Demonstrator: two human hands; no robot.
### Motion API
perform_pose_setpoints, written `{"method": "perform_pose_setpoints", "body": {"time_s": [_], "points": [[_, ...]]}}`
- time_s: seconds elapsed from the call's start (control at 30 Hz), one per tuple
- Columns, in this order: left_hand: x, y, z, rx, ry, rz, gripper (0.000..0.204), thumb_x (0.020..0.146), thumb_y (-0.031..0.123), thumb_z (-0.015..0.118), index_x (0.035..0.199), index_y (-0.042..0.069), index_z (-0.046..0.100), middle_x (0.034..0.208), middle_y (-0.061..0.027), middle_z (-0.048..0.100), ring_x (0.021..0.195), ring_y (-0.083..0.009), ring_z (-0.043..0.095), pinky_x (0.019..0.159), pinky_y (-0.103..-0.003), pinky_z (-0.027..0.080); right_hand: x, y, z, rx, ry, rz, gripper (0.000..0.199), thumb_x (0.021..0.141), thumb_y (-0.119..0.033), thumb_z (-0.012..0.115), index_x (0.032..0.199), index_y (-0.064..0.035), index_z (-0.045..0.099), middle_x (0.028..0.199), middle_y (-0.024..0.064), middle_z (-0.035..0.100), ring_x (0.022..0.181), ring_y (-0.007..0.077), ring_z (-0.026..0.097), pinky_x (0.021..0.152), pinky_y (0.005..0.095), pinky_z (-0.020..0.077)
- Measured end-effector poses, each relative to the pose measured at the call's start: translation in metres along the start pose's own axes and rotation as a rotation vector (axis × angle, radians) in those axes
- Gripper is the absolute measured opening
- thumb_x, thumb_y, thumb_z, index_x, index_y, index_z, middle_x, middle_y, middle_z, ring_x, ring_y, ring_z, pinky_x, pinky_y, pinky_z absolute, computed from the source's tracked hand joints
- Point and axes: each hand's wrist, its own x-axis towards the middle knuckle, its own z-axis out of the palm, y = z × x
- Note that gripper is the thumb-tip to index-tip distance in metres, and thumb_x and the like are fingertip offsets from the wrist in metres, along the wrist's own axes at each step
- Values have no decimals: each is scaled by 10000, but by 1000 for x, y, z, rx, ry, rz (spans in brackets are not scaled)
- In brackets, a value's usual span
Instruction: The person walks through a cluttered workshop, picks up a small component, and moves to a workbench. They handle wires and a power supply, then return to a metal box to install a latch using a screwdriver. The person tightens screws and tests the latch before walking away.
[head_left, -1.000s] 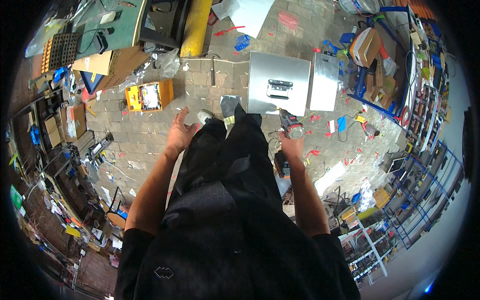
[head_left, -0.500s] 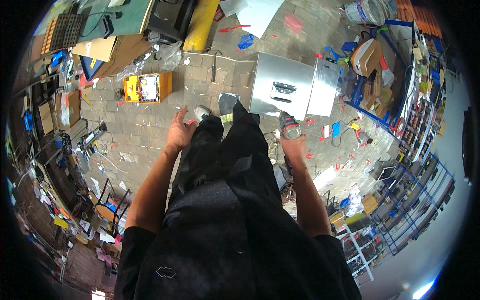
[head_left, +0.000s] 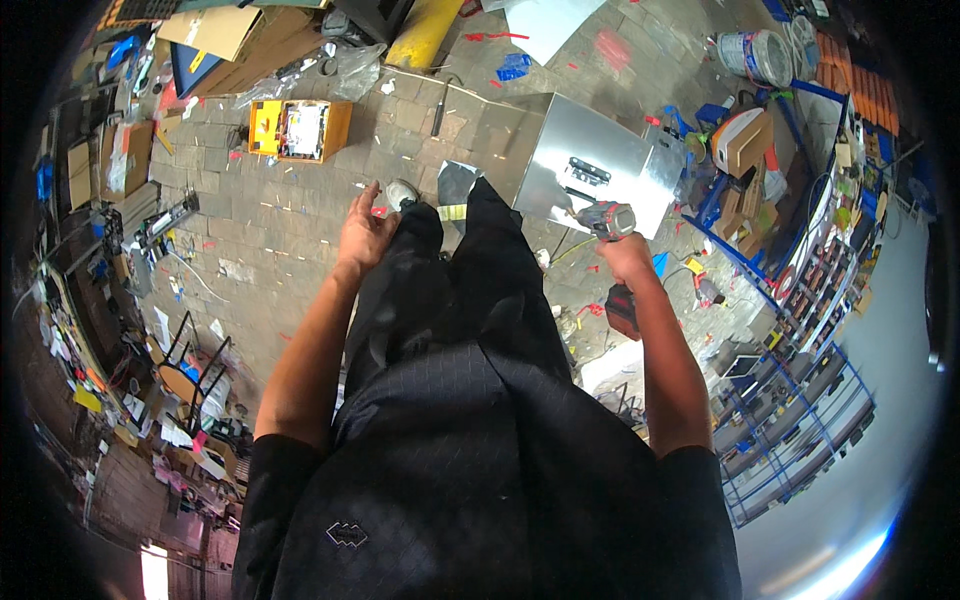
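My right hand [head_left: 628, 258] is wrapped round the grip of a cordless drill [head_left: 610, 218], black and grey with a dark battery [head_left: 622, 310] at its base. The drill's nose points left, over the near edge of a silver metal box [head_left: 595, 135]. A black fitting [head_left: 588, 172], perhaps a handle or latch, sits on the box's top face. Beside my left leg hangs my left hand [head_left: 366, 236], its fingers stretched out and nothing visibly held. The shoe [head_left: 401, 193] nearest to it stands on the paved floor.
An orange-yellow case [head_left: 335, 132] full of small parts stands ahead on the left. A dark rod-like tool [head_left: 438, 118] lies between case and metal box. Red and blue scraps litter the floor. On the right, a blue-framed rack [head_left: 740, 250] holds cardboard; a white bucket [head_left: 752, 58] stands beyond.
My right hand has moved to the right with the drill, which has turned from pointing ahead to pointing left. The view has shifted slightly; my left hand keeps nearly the same pose.
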Motion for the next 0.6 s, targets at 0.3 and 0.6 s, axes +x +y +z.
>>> {"method": "perform_pose_setpoints", "body": {"time_s": [0.3, 0.6], "points": [[-17, 6, -3, -118, -2, -103, 725, 893, 177, 745, 1519, 57, 399, 1443, -201, 506, 977, -303, 718, 911, -382, 555, -22, 11, 21, 429, -121, 87, 112, 818, -135, 716, 815, -64, 628, 567, 19, 518, 383, 152, 452, 372, 353, 377], [-4, -22, 5, -169, 10, -59, 725, 894, 172, 741, 1519, 48, 393, 1407, -207, 523, 1001, -297, 697, 909, -383, 553, -28, 31, 32, 1006, -313, 241, 125, 880, -164, 686, 934, -117, 583, 606, 23, 523, 440, 186, 483, 437, 392, 424]]}}
